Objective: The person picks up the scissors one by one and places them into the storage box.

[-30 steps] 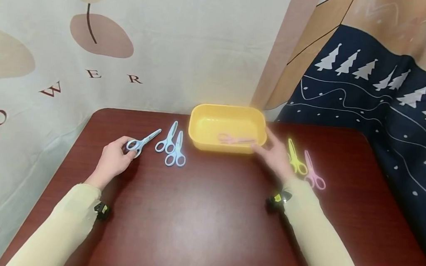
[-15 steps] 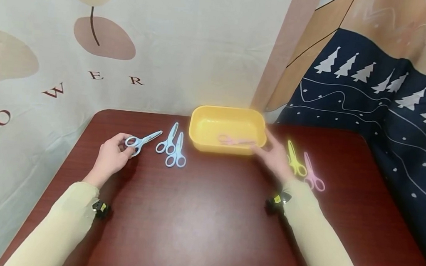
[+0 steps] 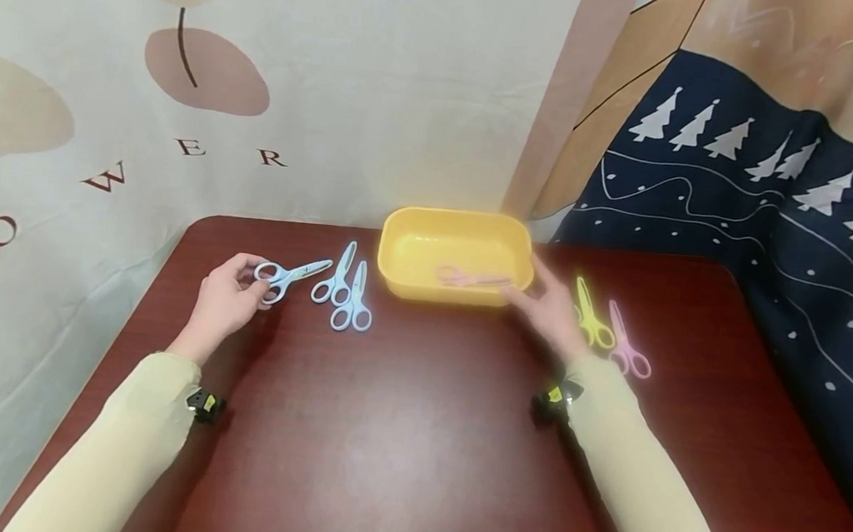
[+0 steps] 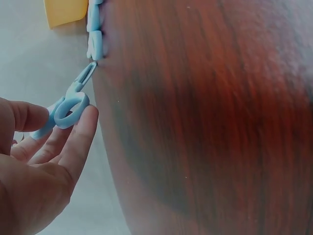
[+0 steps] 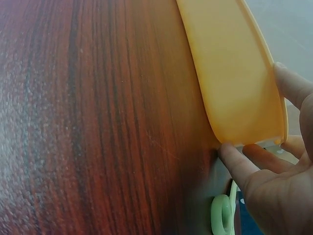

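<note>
My left hand (image 3: 224,304) pinches a pair of light blue scissors (image 4: 74,105) by the handle loops, thumb on one side and fingers on the other. Their blades point right, close to two more blue scissors (image 3: 335,275) lying on the table. At the yellow plastic bin (image 3: 395,284), my right hand (image 3: 551,309) holds the right end. Its thumb and fingers spread across that corner, as the right wrist view shows on the bin's wall (image 5: 239,73). Pink scissors (image 3: 463,279) lie inside the bin.
Green-yellow scissors (image 3: 594,317) and another pink pair (image 3: 627,344) lie right of the bin, partly behind my right forearm. The dark red-brown table (image 3: 413,432) ends at a printed cloth backdrop (image 3: 380,87), with a navy tree-patterned cloth (image 3: 703,188) at the right.
My left hand has moved slightly forward with the blue scissors, whose blades have turned to point more to the right. The right hand and bin have stayed in place.
</note>
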A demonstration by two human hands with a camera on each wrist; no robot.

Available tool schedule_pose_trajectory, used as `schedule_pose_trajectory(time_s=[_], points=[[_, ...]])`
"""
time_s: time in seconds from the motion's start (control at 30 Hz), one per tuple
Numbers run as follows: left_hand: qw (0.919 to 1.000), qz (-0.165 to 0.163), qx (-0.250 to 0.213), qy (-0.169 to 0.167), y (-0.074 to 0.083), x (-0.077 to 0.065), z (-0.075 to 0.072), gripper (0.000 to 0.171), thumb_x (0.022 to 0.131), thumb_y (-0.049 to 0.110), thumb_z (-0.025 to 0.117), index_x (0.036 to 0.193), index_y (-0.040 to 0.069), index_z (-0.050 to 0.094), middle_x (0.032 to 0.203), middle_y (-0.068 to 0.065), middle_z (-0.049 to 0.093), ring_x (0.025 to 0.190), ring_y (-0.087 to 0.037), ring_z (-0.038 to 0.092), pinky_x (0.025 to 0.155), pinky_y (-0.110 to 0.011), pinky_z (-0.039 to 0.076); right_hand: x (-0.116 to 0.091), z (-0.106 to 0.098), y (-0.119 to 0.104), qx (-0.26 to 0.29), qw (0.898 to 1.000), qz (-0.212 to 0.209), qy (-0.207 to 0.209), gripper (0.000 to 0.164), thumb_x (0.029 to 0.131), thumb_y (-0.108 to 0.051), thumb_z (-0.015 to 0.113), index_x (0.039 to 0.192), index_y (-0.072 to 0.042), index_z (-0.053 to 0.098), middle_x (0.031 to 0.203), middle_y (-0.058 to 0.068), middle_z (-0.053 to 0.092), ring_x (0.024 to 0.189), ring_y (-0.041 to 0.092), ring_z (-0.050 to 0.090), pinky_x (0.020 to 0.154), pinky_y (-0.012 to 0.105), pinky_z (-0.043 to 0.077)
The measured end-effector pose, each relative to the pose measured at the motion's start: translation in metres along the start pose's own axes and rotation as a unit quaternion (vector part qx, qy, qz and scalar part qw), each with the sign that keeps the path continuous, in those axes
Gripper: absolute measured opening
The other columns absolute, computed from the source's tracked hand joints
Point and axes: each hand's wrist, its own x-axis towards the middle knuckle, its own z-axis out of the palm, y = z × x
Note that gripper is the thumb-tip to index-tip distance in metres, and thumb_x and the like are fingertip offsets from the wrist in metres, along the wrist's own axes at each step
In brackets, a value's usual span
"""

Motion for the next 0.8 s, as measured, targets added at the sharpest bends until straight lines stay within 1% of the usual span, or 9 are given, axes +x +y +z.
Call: schedule_pose_trajectory(time_s=[0.07, 0.13, 0.37, 0.57, 0.8], points=[[0.9996, -0.008, -0.025, -0.003, 0.001, 0.001, 0.000, 0.032, 0.103, 0.003, 0.053, 0.133, -0.009, 0.053, 0.116, -0.034, 0.066, 0.073, -0.001, 0.069, 0.066, -0.024, 0.060, 0.000, -0.001, 0.000, 0.001, 1.000, 0.001, -0.001, 0.086, 0.091, -0.033, 0.080, 0.162, -0.033, 0.032, 0.163, 0.005, 0.041, 0.136, 0.029, 0.055, 0.112, 0.044, 0.044], [0.9986, -0.015, -0.051, -0.005, 0.002, 0.001, 0.000, 0.033, 0.104, 0.004, 0.053, 0.134, -0.010, 0.051, 0.117, -0.036, 0.065, 0.072, 0.002, 0.069, 0.067, -0.026, 0.061, 0.000, -0.001, 0.000, 0.004, 1.000, 0.000, -0.002, 0.085, 0.091, -0.032, 0.080, 0.162, -0.033, 0.033, 0.163, 0.004, 0.041, 0.137, 0.029, 0.054, 0.112, 0.044, 0.044], [0.9951, -0.035, -0.092, -0.009, 0.006, 0.003, -0.001, 0.034, 0.105, 0.005, 0.052, 0.136, -0.009, 0.049, 0.122, -0.036, 0.063, 0.072, -0.004, 0.071, 0.068, -0.028, 0.061, 0.000, -0.001, -0.001, 0.010, 1.000, -0.008, -0.003, 0.084, 0.092, -0.030, 0.080, 0.162, -0.032, 0.033, 0.163, 0.004, 0.041, 0.139, 0.028, 0.052, 0.113, 0.045, 0.043], [0.9931, -0.032, -0.112, -0.015, 0.011, 0.004, -0.002, 0.035, 0.105, 0.005, 0.050, 0.137, -0.009, 0.048, 0.125, -0.035, 0.061, 0.074, -0.005, 0.071, 0.069, -0.029, 0.062, 0.000, -0.001, 0.000, 0.013, 1.000, -0.011, -0.003, 0.084, 0.092, -0.029, 0.080, 0.162, -0.030, 0.033, 0.163, 0.004, 0.041, 0.140, 0.028, 0.051, 0.113, 0.044, 0.043], [0.9903, -0.037, -0.131, -0.026, 0.020, 0.006, -0.003, 0.035, 0.106, 0.005, 0.049, 0.138, -0.009, 0.045, 0.127, -0.033, 0.059, 0.076, -0.006, 0.071, 0.071, -0.030, 0.062, -0.001, -0.002, 0.000, 0.012, 1.000, -0.007, -0.005, 0.086, 0.092, -0.028, 0.079, 0.163, -0.030, 0.031, 0.164, 0.005, 0.039, 0.140, 0.029, 0.052, 0.113, 0.044, 0.044]])
